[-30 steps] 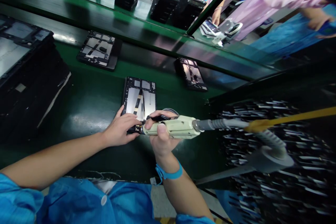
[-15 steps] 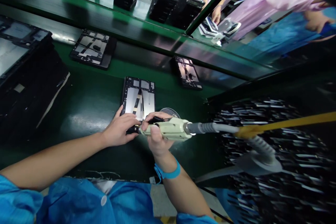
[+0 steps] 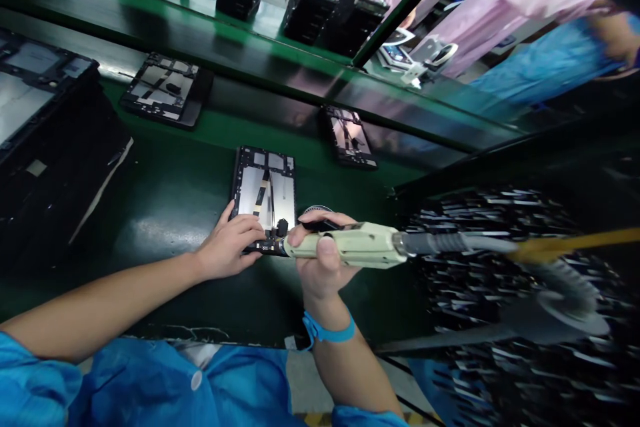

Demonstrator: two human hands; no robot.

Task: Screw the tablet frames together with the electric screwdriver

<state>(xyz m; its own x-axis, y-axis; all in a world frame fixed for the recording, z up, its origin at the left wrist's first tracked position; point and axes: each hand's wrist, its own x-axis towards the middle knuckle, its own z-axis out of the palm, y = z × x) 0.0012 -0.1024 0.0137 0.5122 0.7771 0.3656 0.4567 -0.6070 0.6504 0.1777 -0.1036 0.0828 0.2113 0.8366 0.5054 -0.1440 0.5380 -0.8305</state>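
Observation:
An open tablet chassis (image 3: 265, 190) lies on the green bench straight in front of me, its inner boards and a ribbon cable showing. My left hand (image 3: 227, 247) presses down on its near left corner. My right hand (image 3: 320, 263) grips a pale electric screwdriver (image 3: 350, 245), held almost level with its tip at the chassis's near right edge. A grey cable (image 3: 450, 242) and a yellow cord (image 3: 575, 243) run from the tool off to the right.
Two more open tablets (image 3: 163, 88) (image 3: 350, 137) lie on the belt behind. A black stack of trays (image 3: 45, 140) stands at the left. Black boxes (image 3: 310, 7) sit on the far shelf. People in pink coats (image 3: 500, 7) work at the back right. A dark bin (image 3: 525, 320) is to my right.
My right hand and the screwdriver shifted right along the chassis's near edge. The two tablets on the belt drifted left. My left hand stayed put.

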